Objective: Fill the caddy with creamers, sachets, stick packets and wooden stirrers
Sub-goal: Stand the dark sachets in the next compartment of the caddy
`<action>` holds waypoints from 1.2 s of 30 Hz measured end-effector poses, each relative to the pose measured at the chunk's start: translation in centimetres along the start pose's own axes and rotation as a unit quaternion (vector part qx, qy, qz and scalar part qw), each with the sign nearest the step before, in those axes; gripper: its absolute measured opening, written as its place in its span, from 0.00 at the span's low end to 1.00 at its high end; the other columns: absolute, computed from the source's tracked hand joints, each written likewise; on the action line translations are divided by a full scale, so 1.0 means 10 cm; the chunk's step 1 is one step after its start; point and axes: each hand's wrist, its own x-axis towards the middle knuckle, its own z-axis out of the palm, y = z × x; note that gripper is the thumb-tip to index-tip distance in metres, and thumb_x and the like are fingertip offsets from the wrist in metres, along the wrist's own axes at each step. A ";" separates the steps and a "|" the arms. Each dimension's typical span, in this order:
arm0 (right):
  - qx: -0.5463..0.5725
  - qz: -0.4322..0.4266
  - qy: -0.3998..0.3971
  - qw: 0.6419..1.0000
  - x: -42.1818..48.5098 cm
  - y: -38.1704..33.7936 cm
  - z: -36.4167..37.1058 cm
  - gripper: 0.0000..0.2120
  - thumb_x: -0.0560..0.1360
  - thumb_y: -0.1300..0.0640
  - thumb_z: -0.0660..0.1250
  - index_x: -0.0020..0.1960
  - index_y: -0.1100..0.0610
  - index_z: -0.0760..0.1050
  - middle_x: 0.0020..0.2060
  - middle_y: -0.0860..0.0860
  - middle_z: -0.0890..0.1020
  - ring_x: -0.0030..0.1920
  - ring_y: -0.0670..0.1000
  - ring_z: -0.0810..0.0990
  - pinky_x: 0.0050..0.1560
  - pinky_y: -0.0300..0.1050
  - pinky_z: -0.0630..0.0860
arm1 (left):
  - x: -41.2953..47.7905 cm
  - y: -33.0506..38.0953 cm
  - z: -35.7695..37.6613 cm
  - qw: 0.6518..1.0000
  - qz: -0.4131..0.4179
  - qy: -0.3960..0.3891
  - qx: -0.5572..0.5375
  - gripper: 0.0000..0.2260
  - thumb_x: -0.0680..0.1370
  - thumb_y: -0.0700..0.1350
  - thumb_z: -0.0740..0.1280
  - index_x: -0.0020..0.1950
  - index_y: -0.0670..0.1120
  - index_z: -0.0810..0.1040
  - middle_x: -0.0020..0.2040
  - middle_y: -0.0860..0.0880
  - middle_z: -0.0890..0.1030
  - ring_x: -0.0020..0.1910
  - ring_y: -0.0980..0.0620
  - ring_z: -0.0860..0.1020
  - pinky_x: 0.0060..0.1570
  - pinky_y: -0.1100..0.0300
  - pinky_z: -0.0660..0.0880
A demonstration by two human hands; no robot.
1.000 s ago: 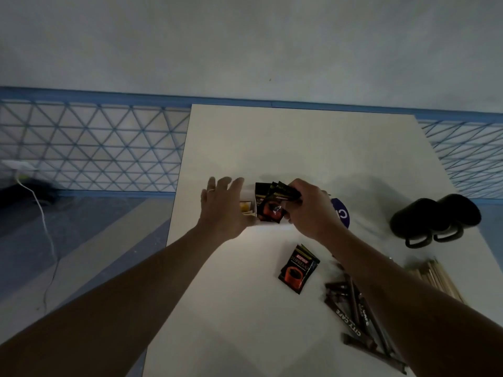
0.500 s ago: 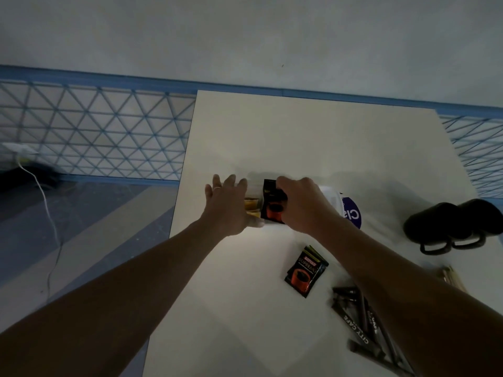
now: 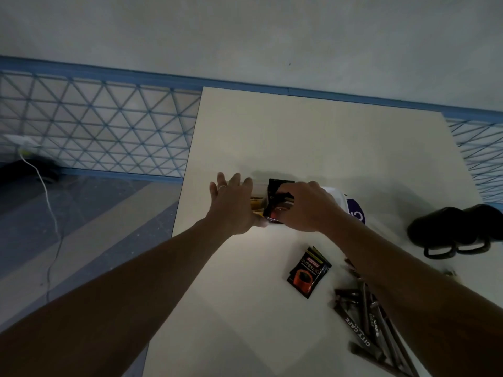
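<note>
1. The counter [image 3: 299,137] is pale and carries all items.
2. The left hand [image 3: 234,205]: grip released, fingers straight, palm against the left side of the caddy [image 3: 260,191], which is mostly hidden between both hands.
3. The right hand [image 3: 304,208]: grip clenched on black sachets [image 3: 277,195], held upright at the caddy.
4. The stick packets [image 3: 364,322] lie in a loose pile at near right, partly under the right forearm.
5. The mugs [image 3: 457,229] are two, dark and touching, at far right.
6. The loose sachet [image 3: 309,272] lies flat between caddy and stick packets.
</note>
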 end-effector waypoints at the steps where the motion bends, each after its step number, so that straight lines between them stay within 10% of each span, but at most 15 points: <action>1: 0.014 -0.005 -0.012 1.000 0.00 -0.01 -0.01 0.22 0.68 0.45 0.74 0.61 0.44 0.77 0.50 0.48 0.82 0.47 0.51 0.79 0.48 0.48 0.80 | 0.00 0.00 0.00 1.000 0.001 0.000 0.002 0.50 0.67 0.64 0.74 0.79 0.45 0.53 0.79 0.40 0.53 0.77 0.33 0.44 0.74 0.38 0.44; 36: -0.069 0.016 -0.015 0.997 0.14 -0.16 0.02 0.07 0.73 0.55 0.69 0.48 0.58 0.80 0.35 0.49 0.74 0.37 0.52 0.77 0.39 0.43 0.76 | -0.01 0.01 0.00 1.000 -0.006 0.001 -0.016 0.49 0.67 0.63 0.74 0.79 0.46 0.54 0.79 0.40 0.53 0.77 0.34 0.43 0.74 0.39 0.43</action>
